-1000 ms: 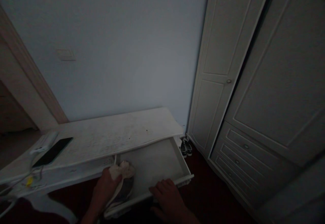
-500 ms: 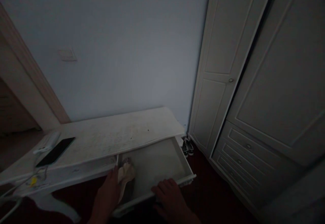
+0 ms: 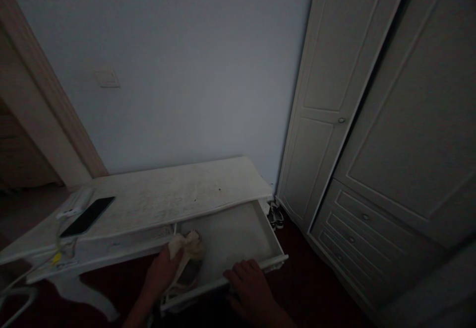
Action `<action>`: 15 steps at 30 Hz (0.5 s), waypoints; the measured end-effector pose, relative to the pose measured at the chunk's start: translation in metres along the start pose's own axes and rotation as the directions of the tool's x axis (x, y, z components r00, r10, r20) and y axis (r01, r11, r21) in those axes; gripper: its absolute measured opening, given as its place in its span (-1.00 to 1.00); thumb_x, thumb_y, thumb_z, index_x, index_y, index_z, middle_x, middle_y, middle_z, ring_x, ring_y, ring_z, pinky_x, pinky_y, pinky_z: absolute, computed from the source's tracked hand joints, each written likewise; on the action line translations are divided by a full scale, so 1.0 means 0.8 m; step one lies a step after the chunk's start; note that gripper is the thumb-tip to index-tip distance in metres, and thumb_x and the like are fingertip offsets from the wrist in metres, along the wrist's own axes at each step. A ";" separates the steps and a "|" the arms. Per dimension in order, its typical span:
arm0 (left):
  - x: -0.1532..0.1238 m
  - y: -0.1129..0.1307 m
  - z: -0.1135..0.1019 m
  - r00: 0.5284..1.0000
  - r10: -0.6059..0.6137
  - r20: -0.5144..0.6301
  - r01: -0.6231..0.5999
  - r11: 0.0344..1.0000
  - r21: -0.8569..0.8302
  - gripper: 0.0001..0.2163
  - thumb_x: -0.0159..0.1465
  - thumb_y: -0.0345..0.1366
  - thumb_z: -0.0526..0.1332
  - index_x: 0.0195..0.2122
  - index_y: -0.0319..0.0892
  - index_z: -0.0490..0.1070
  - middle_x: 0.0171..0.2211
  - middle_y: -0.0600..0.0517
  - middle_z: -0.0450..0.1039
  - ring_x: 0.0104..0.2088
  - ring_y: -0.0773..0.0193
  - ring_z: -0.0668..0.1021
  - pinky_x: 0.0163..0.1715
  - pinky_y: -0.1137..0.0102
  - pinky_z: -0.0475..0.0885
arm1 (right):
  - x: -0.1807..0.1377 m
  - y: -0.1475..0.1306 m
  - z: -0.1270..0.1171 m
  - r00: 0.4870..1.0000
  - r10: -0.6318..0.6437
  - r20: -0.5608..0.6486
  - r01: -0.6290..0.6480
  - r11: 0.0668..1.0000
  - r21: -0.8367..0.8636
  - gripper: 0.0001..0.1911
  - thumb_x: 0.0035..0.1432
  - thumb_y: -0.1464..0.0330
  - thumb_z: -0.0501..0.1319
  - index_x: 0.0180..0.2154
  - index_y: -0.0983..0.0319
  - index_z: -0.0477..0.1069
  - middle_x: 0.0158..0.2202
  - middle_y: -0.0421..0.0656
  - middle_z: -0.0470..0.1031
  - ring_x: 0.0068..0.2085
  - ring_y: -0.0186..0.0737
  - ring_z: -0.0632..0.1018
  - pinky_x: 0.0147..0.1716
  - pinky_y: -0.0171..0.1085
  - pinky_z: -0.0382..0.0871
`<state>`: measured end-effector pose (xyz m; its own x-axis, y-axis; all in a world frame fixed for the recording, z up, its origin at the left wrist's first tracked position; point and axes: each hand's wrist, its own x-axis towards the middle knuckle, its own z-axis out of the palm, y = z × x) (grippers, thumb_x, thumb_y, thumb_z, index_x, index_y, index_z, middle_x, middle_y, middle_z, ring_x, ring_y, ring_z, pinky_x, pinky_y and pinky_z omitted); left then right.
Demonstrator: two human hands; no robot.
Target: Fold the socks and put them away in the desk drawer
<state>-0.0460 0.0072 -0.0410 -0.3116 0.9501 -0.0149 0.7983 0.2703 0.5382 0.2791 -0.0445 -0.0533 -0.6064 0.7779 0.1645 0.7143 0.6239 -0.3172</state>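
Note:
A white drawer (image 3: 238, 241) is pulled out of the table. In its left end lies a crumpled cream cloth item (image 3: 193, 246), with a darker piece below it. My left hand (image 3: 165, 266) is at the drawer's left side, its fingers closed on a pale bunched cloth (image 3: 176, 244). Dim light hides what kind of cloth it is. My right hand (image 3: 247, 283) has its fingers hooked over the drawer's front edge, right of the middle.
On the worn white table (image 3: 178, 184), a dark phone (image 3: 88, 216) and a white power strip (image 3: 76, 201) lie at the left. A cable with a yellow tag (image 3: 56, 257) hangs there. Shoes (image 3: 275, 216) stand on the floor between table and wardrobe (image 3: 316, 144).
My left hand has shifted slightly, and the pale cloth in it now sits bunched above the fingers, a little left. My right hand stays on the drawer's edge. The view has moved slightly.

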 end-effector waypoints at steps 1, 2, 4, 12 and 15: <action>0.009 0.003 -0.003 1.000 0.009 0.023 -0.008 0.999 -0.040 -0.52 0.39 0.00 0.03 0.15 -0.20 0.44 0.09 -0.18 0.62 0.12 -0.01 0.63 0.09 0.22 0.51 | 0.000 0.000 0.000 1.000 0.000 0.000 0.000 1.000 -0.003 -0.50 0.34 0.07 0.29 0.22 0.04 0.32 0.12 -0.14 0.49 0.09 0.00 0.44 0.18 -0.04 0.16; 0.018 0.006 -0.005 0.999 0.015 0.036 -0.012 0.997 -0.076 -0.51 0.40 0.00 0.00 0.15 -0.22 0.43 0.10 -0.21 0.61 0.13 -0.02 0.62 0.09 0.21 0.50 | 0.001 0.000 0.000 1.000 0.001 0.000 -0.001 1.000 -0.005 -0.52 0.34 0.08 0.29 0.21 0.04 0.32 0.11 -0.14 0.49 0.08 0.00 0.44 0.17 -0.04 0.17; 0.034 0.015 -0.007 1.000 0.006 0.020 -0.003 0.994 -0.111 -0.48 0.42 0.02 -0.03 0.16 -0.25 0.40 0.11 -0.26 0.60 0.16 -0.05 0.60 0.10 0.17 0.49 | 0.001 0.000 -0.001 1.000 -0.001 0.001 0.001 1.000 -0.006 -0.53 0.33 0.09 0.29 0.19 0.05 0.33 0.09 -0.13 0.50 0.08 0.00 0.45 0.15 -0.05 0.18; 0.031 0.021 -0.009 1.000 -0.002 0.007 0.003 0.996 -0.091 -0.48 0.45 -0.03 -0.06 0.23 -0.26 0.36 0.18 -0.26 0.55 0.23 -0.04 0.55 0.17 0.18 0.43 | -0.001 -0.001 -0.002 1.000 0.005 0.001 -0.005 1.000 -0.003 -0.54 0.35 0.11 0.28 0.20 0.03 0.32 0.12 -0.15 0.49 0.12 0.00 0.44 0.20 -0.04 0.15; 0.002 0.015 -0.009 1.000 0.014 0.009 -0.014 0.999 -0.043 -0.49 0.43 -0.06 -0.02 0.29 -0.21 0.34 0.18 -0.21 0.57 0.22 -0.05 0.57 0.18 0.16 0.43 | 0.001 -0.001 0.000 1.000 0.002 -0.006 -0.002 1.000 -0.018 -0.55 0.33 0.10 0.29 0.18 0.04 0.33 0.10 -0.14 0.50 0.10 0.00 0.44 0.17 -0.06 0.18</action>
<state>-0.0407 0.0108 -0.0288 -0.2958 0.9551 -0.0151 0.7797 0.2505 0.5739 0.2781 -0.0446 -0.0529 -0.6031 0.7795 0.1696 0.7215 0.6237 -0.3006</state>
